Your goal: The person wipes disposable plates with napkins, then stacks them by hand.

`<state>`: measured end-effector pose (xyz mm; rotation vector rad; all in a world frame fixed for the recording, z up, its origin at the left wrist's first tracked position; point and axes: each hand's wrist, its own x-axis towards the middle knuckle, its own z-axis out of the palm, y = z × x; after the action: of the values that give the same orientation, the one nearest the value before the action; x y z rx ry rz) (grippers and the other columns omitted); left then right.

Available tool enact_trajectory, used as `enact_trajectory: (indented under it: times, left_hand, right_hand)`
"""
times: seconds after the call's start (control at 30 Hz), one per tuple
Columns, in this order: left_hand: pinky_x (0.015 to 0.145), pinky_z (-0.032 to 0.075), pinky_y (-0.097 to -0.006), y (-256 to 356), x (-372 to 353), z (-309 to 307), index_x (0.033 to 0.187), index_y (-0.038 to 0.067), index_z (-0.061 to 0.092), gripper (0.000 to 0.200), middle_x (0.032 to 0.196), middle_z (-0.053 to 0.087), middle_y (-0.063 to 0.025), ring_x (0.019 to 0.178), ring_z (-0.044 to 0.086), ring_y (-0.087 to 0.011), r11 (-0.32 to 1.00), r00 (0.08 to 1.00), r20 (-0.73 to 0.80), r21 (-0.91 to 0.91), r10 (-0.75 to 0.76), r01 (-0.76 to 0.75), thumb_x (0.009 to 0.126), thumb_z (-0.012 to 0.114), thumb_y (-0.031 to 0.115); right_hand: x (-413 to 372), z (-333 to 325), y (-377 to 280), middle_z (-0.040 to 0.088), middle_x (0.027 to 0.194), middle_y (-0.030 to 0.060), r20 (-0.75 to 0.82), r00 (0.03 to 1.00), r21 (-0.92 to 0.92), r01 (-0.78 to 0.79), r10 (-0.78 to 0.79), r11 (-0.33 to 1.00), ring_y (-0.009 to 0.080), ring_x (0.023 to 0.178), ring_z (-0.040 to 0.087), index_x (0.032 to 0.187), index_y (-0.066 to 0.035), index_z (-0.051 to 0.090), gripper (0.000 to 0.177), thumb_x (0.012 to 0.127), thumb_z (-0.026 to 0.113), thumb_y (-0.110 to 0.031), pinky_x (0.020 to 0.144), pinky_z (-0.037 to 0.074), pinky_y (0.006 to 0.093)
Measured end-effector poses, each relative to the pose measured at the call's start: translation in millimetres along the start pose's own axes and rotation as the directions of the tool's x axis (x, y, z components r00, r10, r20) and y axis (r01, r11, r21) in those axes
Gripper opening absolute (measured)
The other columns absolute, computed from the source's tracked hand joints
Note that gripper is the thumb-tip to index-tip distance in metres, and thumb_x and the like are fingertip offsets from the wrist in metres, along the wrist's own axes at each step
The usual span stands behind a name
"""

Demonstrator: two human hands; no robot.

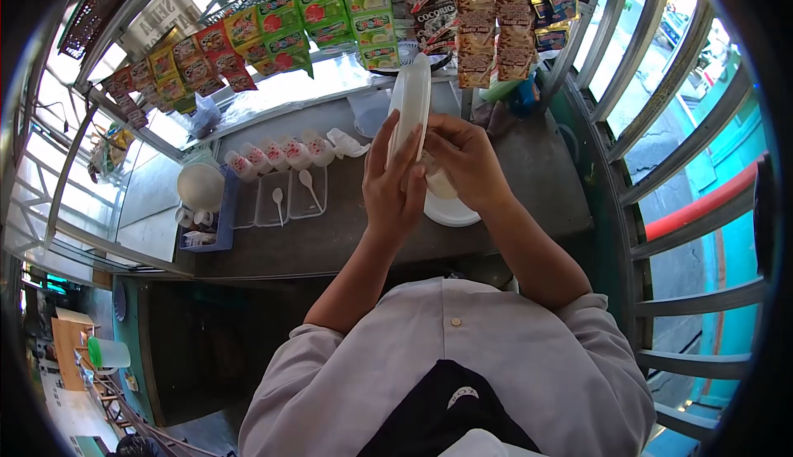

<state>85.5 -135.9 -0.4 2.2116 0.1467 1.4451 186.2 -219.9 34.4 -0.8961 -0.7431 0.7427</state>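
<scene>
My left hand (391,178) grips a pale, translucent plastic lid (413,89), held up on edge and tilted above the counter. Just to its right is my right hand (469,164), fingers curled in a pinch close to the lid's inner side. What those fingertips hold, if anything, cannot be made out. Below and between the hands a pale, rounded thing (439,183) shows in part. Under it, a white round dish or tub (453,213) rests on the dark counter, partly hidden by my right wrist.
Strings of sachets (322,15) hang across the back. Left on the counter stand several cups with red print (274,156), clear trays holding white spoons (279,208), and a blue basket (216,236). Metal bars (661,151) line the right side.
</scene>
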Motion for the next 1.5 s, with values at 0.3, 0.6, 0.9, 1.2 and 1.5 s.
enact_trajectory:
  times: [0.3, 0.6, 0.9, 1.2, 1.5]
  left_hand:
    - [0.1, 0.04, -0.0469, -2.9, 0.3, 0.7, 0.131, 0.009, 0.055, 0.04, 0.14, 0.041, -0.0223, 0.125, 0.047, -0.0386, 0.991, 0.998, -0.006, -0.112, -0.07, 0.068, 0.095, 0.047, 0.022]
    - [0.096, 0.043, -0.0458, -5.6, -3.7, -16.0, 0.129, 0.01, 0.057, 0.039, 0.138, 0.044, -0.0211, 0.122, 0.05, -0.0373, 0.993, 0.994, -0.038, -0.063, -0.1, 0.097, 0.094, 0.048, 0.023]
    - [0.09, 0.047, -0.0449, -13.2, -12.4, -30.1, 0.125, 0.015, 0.061, 0.037, 0.136, 0.047, -0.0191, 0.114, 0.055, -0.0366, 0.984, 0.999, -0.037, 0.176, -0.018, 0.025, 0.089, 0.054, 0.021]
    - [0.093, 0.047, -0.0445, -6.8, -10.3, -30.7, 0.13, 0.012, 0.054, 0.046, 0.136, 0.046, -0.0195, 0.116, 0.054, -0.039, 0.992, 0.994, -0.044, 0.071, -0.103, 0.106, 0.086, 0.062, 0.022]
    - [0.086, 0.05, -0.0358, -43.5, -24.1, -28.1, 0.134, 0.001, 0.047, 0.049, 0.122, 0.057, -0.0223, 0.115, 0.057, -0.0331, 0.968, 0.967, 0.05, -0.011, -0.248, 0.249, 0.094, 0.055, 0.028]
  right_hand:
    - [2.4, -12.3, -1.4, 0.066, 0.084, 0.0029, 0.067, 0.994, -0.021, -0.09, 0.091, 0.996, 0.005, 0.07, 0.06, 0.105, 0.004, 0.066, 0.023, 0.092, 0.06, -0.014, 0.06, 0.048, 0.0199]
    - [11.3, -2.5, 2.2, 0.066, 0.077, 0.0039, 0.135, 0.983, -0.103, -0.109, 0.123, 0.989, 0.0049, 0.061, 0.057, 0.1, 0.005, 0.069, 0.024, 0.086, 0.067, -0.016, 0.051, 0.045, 0.0196]
    - [12.2, 12.6, 3.5, 0.067, 0.074, 0.0045, 0.059, 0.996, -0.357, -0.048, 0.073, 0.933, 0.0062, 0.062, 0.059, 0.094, 0.004, 0.07, 0.024, 0.079, 0.064, -0.014, 0.055, 0.049, 0.0219]
    - [4.9, 23.5, 4.9, 0.066, 0.071, 0.0056, 0.042, 0.997, -0.518, 0.07, -0.057, 0.852, 0.0077, 0.062, 0.06, 0.09, 0.003, 0.069, 0.023, 0.074, 0.061, -0.012, 0.058, 0.048, 0.0245]
    - [17.6, -26.4, 26.9, 0.062, 0.069, 0.0037, -0.152, 0.987, -0.451, -0.029, -0.045, 0.892, 0.0073, 0.062, 0.055, 0.083, 0.003, 0.066, 0.017, 0.077, 0.06, -0.011, 0.056, 0.044, 0.0244]
